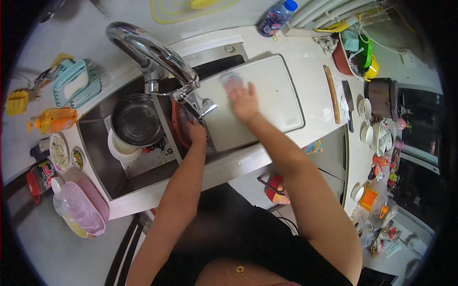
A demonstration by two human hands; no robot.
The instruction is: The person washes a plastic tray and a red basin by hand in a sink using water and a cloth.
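Observation:
A white cutting board (pixel 266 107) with a dark rim lies across the right sink basin and onto the counter. My right hand (pixel 244 100) is on its upper left part, pressing a blurred greyish scrubber (pixel 232 78) under the fingertips. Small dark specks mark the board. At the board's left edge, my left hand (pixel 197 131) reaches down beside a red plastic basin (pixel 180 125); its fingers are partly hidden, so its grip is unclear. The chrome faucet (pixel 161 53) arches above, its spout end (pixel 207 108) over the board's left edge.
A black frying pan (pixel 137 119) rests on a white bowl (pixel 123 152) in the left sink basin (pixel 103 168). An orange pump bottle (pixel 57 120) and pink container (pixel 93 196) line the left. A wooden rod (pixel 332 94) and knife (pixel 347 103) lie right. A blue-capped bottle (pixel 277 18) stands behind.

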